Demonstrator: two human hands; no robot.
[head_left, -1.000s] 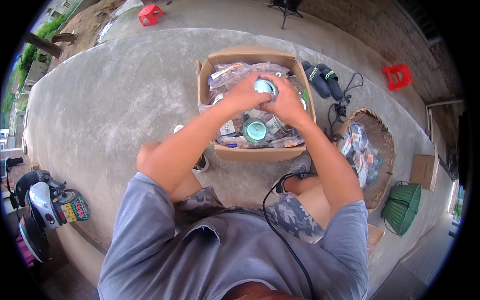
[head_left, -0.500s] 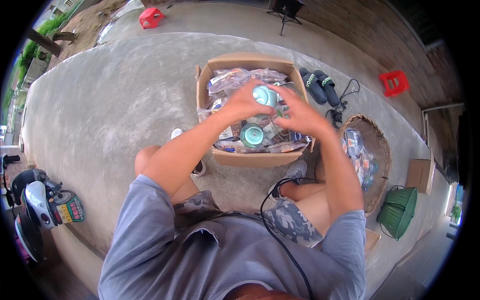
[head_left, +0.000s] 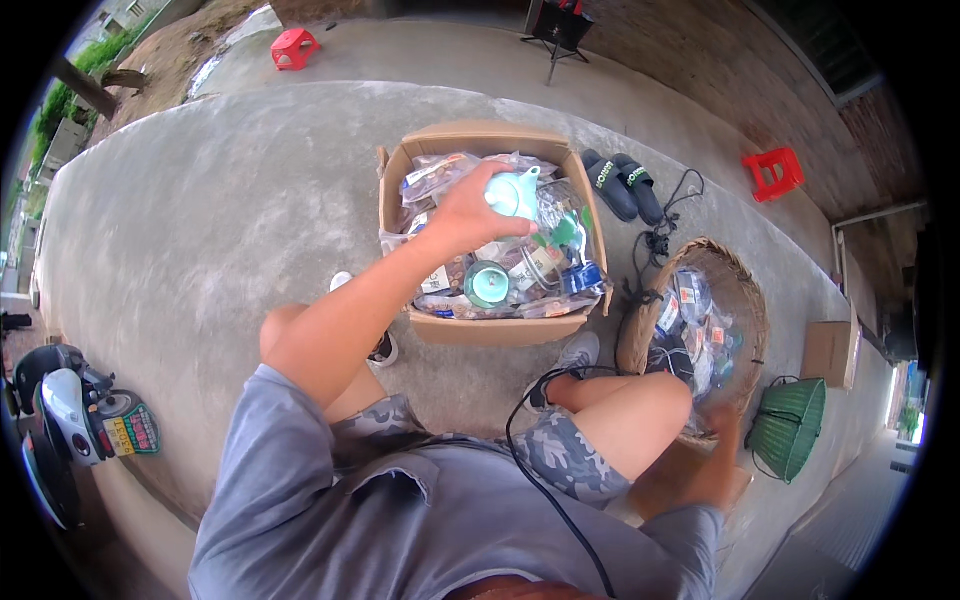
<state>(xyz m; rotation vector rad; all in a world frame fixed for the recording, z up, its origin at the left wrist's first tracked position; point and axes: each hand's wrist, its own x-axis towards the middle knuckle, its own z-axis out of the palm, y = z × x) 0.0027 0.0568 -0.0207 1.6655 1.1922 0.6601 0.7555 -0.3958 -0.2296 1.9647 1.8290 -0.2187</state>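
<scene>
Holding the teapot [head_left: 511, 197]: left hand [head_left: 468, 214] is doing this solo, half-open in a C shape, with the fingers [head_left: 494, 168] gripping the far side and the thumb [head_left: 516, 228] bracing the near side.
Teapot spot: pale turquoise, it's sitting in that grip over the middle of the cardboard box [head_left: 500, 330]; can't tell if its base is touching anything below.
Palm to pot: the pot is lying at about 2 o'clock from the palm, and its long axis, as far as it's showing, is running toward 1 or 2 o'clock, where the spout [head_left: 534, 174] is pointing.
Nearer hand: left, easily. Right hand [head_left: 720, 425] is hovering well apart, between 4 and 5 o'clock from the pot, looking blurry by the wicker basket [head_left: 766, 320] rim; can't tell how open it is or if it's holding anything.
Box contents: clear plastic bags [head_left: 436, 176] are filling much of it, a round turquoise piece [head_left: 488, 285] is resting between 6 and 7 o'clock from the pot, and a shiny blue item [head_left: 582, 277] is lying between 4 and 5.
Off the box: black slides [head_left: 624, 186] are sitting at 2 o'clock.
</scene>
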